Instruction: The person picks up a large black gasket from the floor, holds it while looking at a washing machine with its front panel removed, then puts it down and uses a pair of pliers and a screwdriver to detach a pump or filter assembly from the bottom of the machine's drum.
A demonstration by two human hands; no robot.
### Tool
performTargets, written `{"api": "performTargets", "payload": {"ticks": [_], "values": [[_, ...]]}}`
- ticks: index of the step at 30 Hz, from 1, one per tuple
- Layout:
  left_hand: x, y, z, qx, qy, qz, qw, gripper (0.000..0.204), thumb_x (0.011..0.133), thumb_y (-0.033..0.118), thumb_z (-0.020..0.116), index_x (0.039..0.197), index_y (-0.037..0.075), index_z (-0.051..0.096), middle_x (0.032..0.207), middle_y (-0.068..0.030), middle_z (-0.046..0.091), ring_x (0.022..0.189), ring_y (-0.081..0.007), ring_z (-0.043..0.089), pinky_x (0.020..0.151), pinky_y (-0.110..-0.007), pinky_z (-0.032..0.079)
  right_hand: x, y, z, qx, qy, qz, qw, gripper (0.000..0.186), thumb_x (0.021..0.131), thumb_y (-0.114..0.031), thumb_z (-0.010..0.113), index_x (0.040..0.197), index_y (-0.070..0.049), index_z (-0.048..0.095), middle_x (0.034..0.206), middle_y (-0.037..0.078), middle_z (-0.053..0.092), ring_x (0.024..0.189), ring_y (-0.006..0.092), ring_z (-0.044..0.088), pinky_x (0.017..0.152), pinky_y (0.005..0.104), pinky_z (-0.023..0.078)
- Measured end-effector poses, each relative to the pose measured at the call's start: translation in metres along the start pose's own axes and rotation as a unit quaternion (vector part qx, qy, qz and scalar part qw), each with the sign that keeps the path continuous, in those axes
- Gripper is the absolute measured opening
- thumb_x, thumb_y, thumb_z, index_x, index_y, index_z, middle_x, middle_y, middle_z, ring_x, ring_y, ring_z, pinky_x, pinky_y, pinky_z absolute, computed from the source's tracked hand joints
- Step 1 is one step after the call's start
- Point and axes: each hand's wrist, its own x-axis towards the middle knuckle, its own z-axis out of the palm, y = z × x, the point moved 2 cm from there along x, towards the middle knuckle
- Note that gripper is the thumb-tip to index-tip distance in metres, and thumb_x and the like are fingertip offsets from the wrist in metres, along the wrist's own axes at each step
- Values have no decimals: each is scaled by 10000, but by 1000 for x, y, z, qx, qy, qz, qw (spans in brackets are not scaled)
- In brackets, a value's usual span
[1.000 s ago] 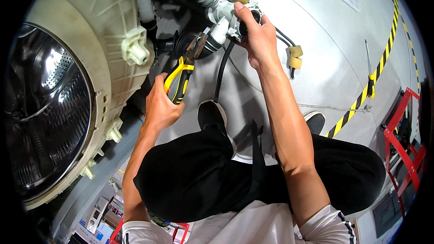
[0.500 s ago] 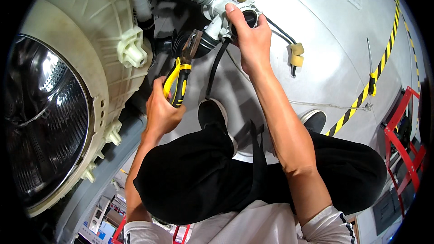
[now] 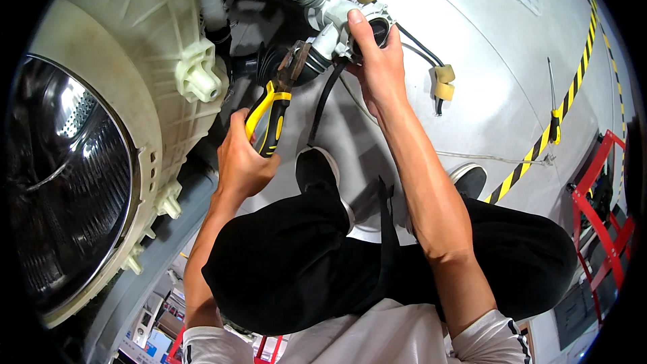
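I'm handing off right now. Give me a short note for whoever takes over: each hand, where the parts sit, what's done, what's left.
Left hand: gripping yellow-and-black pliers, jaws at the black hose where it joins the pump.
Right hand: holding the white pump housing steady, thumb on top.
Both sit beside the cream washer tub, which lies on its side.
Done: pliers in position at the joint.
Left: hose is not yet off the pump; whether a clamp is released cannot be seen.

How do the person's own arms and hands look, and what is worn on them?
Both forearms are bare, and the left hand and right hand wear no gloves, watch or rings that show. Short white sleeves with thin dark stripes end above the elbows.
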Motion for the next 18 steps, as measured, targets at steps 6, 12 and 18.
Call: {"api": "performTargets", "payload": {"ticks": [6,12,18], "values": [[0,3,-3,-1,-21,-26,999,678,656,90,704,1257,14,398,946,-209,580,854,-381,602,772,-416,484,-11,14,-6,134,-107,119,978,582,867,-377,710,1269,-60,434,1156,77,572,1000,176,592,855,382,516],[0,2,-3,-2,-7,-2,1000,681,660,99,700,1264,16,396,913,-199,574,838,-373,605,769,-412,484,-24,47,-5,71,-214,156,962,444,802,-139,776,1172,-35,554,1039,28,627,921,110,585,847,293,472],[0,5,-6,-9,-23,-23,999,681,663,100,699,1266,15,396,928,-208,581,851,-373,607,775,-414,483,-21,55,2,74,-196,75,975,335,821,-34,738,1119,-2,589,1055,37,659,939,100,604,866,274,474]]}}
